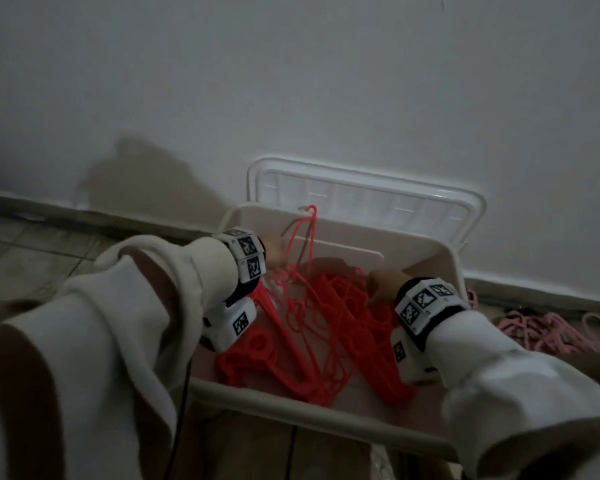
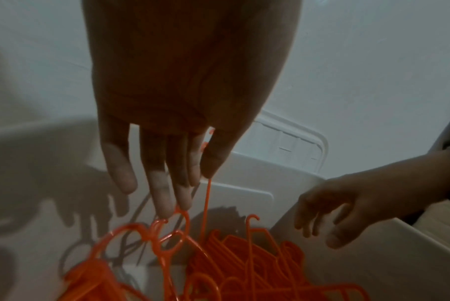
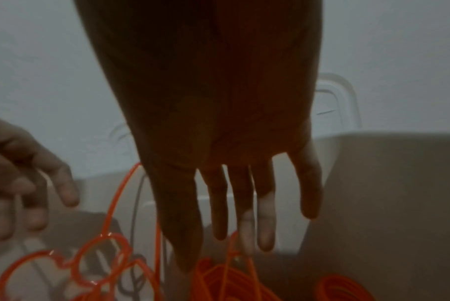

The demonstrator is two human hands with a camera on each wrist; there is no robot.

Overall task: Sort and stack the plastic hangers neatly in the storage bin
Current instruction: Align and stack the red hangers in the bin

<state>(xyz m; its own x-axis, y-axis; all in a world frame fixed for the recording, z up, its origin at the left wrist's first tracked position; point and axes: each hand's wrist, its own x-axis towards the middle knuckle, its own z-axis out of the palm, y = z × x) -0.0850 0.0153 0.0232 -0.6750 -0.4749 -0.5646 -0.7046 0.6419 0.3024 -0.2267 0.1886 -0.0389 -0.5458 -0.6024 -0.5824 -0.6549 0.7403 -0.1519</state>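
- My left grip (image 1: 276,252) pinched a thin hanger (image 1: 307,237) between thumb and forefinger. My other fingers hung straight, their tips at the hook loops just below.
- That hanger stood nearly upright above my left grip, its hook at the far wall of the bin (image 1: 291,407), its lower end tangled with others beneath my wrist.
- My right grip (image 1: 381,287) was released, fingers loose and spread over the stack (image 1: 357,327) of red hangers directly under it. Whether the tips touched, I could not tell.
- The step, as I judged it, was to free the thin hanger and lay it flat on its own kind.
- Best done with a slow lift straight up, the right grip pressing the stack down so nothing rode up with it.
- The risk was the hooks, which could snag in the loops and drag the pile crooked.
- Hooks all facing one way would keep the stack neat.
- Pink hangers (image 1: 548,329) lay on the floor beyond my right grip, outside the bin.
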